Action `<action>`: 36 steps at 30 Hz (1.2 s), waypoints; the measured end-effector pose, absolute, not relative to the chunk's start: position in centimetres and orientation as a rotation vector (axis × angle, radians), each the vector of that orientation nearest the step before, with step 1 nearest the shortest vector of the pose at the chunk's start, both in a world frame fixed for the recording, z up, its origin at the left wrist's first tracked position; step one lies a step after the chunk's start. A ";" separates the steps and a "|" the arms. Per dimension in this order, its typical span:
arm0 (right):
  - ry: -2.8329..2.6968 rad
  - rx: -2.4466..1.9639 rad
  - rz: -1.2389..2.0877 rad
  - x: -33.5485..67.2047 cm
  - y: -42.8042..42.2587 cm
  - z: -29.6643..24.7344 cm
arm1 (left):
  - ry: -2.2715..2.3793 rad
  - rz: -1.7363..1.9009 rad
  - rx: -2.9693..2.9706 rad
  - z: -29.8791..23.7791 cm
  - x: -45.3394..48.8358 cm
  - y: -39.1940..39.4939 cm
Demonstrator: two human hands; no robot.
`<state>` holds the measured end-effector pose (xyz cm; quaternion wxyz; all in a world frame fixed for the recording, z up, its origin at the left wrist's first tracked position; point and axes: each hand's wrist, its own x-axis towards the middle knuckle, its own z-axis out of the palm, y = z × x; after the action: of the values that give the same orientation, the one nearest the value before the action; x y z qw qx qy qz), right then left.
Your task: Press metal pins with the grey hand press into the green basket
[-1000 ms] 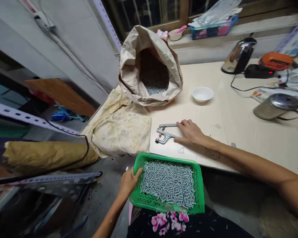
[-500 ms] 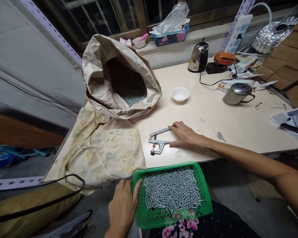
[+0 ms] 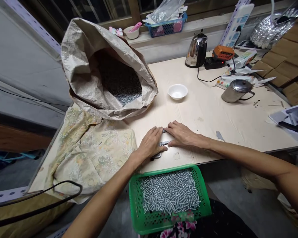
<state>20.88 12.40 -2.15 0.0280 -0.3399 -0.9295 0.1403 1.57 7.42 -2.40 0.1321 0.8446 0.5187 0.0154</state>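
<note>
On the table lies a pair of grey snap pliers (image 3: pixel 164 143), its handles spread apart. My right hand (image 3: pixel 182 135) holds the handle ends, fingers on the upper one and thumb by the lower. Over the head of the pliers is my left hand (image 3: pixel 151 142), closed round it and hiding most of it. Just below both hands, a green plastic basket (image 3: pixel 206 198) sits at the table's front edge, over my lap. It holds many small silvery metal pins or screws (image 3: pixel 170 191), too small to tell which.
A large open sack (image 3: pixel 76 72) with more metal pieces stands at the back left, a floral cloth (image 3: pixel 96 155) before it. Further back are a white bowl (image 3: pixel 177 92), a kettle (image 3: pixel 196 49), an orange battery (image 3: pixel 223 53) on a charger and a lidded metal mug (image 3: pixel 235 92).
My left hand has left the basket's rim and moved up onto the head of the pliers. My right hand stays at the handles. The view has shifted slightly.
</note>
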 end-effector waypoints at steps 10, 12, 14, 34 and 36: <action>-2.901 -0.986 0.426 20.3 12.2 -2.2 | 1.607 0.153 2.373 -1.7 3.6 7.2; -2.921 -0.972 0.435 20.1 12.4 -2.3 | 1.638 0.162 2.349 -2.0 3.7 7.1; -2.922 -0.959 0.439 20.1 12.7 -2.4 | 1.650 0.167 2.322 -2.1 3.6 7.1; -2.636 -1.017 0.329 20.4 14.0 -5.6 | 2.170 -0.284 1.478 1.4 0.5 2.6; -2.617 -1.011 0.306 20.4 13.9 -6.0 | 2.194 -0.339 1.525 1.8 0.7 2.7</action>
<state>20.43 13.94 -5.98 0.1592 -0.3537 -0.9154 0.1072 0.65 2.65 1.84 0.2222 0.5520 0.7942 -0.1229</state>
